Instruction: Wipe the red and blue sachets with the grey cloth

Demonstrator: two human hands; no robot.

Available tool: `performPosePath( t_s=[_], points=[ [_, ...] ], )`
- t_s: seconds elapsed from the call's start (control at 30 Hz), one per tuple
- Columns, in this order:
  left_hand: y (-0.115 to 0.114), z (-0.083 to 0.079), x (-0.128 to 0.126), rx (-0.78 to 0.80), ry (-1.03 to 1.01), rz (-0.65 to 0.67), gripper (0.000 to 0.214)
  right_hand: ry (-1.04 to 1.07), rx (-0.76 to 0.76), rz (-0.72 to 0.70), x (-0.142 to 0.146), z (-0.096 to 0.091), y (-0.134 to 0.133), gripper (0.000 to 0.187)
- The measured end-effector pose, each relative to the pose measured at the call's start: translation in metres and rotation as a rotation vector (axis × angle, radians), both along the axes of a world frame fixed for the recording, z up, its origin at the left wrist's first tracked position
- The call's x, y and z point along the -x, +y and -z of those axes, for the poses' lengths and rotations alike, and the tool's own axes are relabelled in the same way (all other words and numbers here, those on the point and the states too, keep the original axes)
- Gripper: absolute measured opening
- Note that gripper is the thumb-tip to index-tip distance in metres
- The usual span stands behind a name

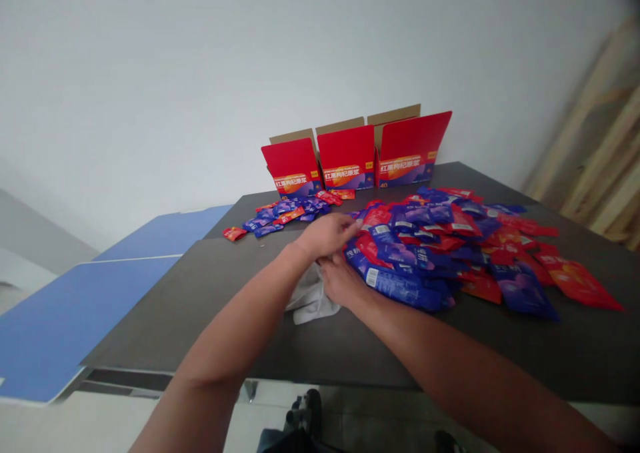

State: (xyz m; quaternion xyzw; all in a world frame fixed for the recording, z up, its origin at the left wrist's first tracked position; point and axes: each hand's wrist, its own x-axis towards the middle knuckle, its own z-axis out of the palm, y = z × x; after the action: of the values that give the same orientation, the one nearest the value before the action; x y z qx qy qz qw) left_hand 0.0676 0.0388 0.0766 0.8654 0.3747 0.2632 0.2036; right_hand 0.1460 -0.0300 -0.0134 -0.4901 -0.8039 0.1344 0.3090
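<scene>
My left hand (330, 234) is at the left edge of a large pile of red and blue sachets (420, 240), its fingers curled against the nearest ones. Whatever lies between those fingers is too small to make out. Just below and crossing close to it is my right hand (336, 278), closed at the top of a crumpled whitish cloth (315, 301). The cloth hangs down onto the dark table. Part of the right hand's fingers is hidden behind the left hand.
Three red boxes (347, 160) with raised flaps stand along the back of the dark table (190, 306). In front of them lies a smaller group of sachets (285, 214). A blue table (120, 280) adjoins at left. Wooden boards (600, 153) lean at right.
</scene>
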Motion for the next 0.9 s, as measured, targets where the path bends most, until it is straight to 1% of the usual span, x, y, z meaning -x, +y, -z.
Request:
performPosePath(
  t_s=[0.07,0.1,0.17,0.2,0.23,0.27,0.3,0.37,0.47,0.6,0.77,0.9],
  points=[
    [0.022,0.006,0.046,-0.007,0.061,-0.243,0.041,-0.041,0.022,0.03,-0.001,0.003,-0.002,0.044],
    [0.032,0.014,0.07,-0.012,0.062,-0.367,0.04,-0.047,0.022,0.026,-0.001,0.004,-0.002,0.046],
    [0.048,0.035,0.117,-0.011,0.057,-0.547,0.031,-0.051,0.019,0.021,-0.002,0.005,-0.003,0.046],
    [0.053,0.048,0.138,-0.046,0.063,-0.605,0.037,-0.046,0.015,0.019,-0.002,0.006,-0.002,0.046],
    [0.058,0.06,0.158,-0.08,0.098,-0.651,0.049,-0.041,0.012,0.018,-0.002,0.006,-0.002,0.046],
    [0.062,0.071,0.175,-0.096,0.144,-0.68,0.057,-0.038,0.011,0.017,-0.002,0.007,-0.002,0.046],
    [0.066,0.08,0.19,-0.109,0.183,-0.697,0.061,-0.036,0.01,0.017,-0.002,0.007,-0.001,0.046],
    [0.074,0.093,0.211,-0.134,0.231,-0.786,0.068,-0.033,0.009,0.017,-0.002,0.009,-0.001,0.046],
    [0.089,0.098,0.229,-0.114,0.284,-0.857,0.077,-0.029,0.001,0.015,-0.003,0.01,-0.001,0.045],
    [0.113,0.098,0.236,-0.062,0.297,-0.871,0.088,-0.013,-0.009,0.015,-0.003,0.011,-0.002,0.045],
    [0.135,0.098,0.238,-0.069,0.314,-0.889,0.08,-0.004,-0.017,0.019,-0.004,0.012,-0.003,0.044],
    [0.14,0.096,0.233,0.021,0.428,-0.904,0.076,-0.003,-0.007,0.009,-0.004,0.011,-0.003,0.043]
  ],
)
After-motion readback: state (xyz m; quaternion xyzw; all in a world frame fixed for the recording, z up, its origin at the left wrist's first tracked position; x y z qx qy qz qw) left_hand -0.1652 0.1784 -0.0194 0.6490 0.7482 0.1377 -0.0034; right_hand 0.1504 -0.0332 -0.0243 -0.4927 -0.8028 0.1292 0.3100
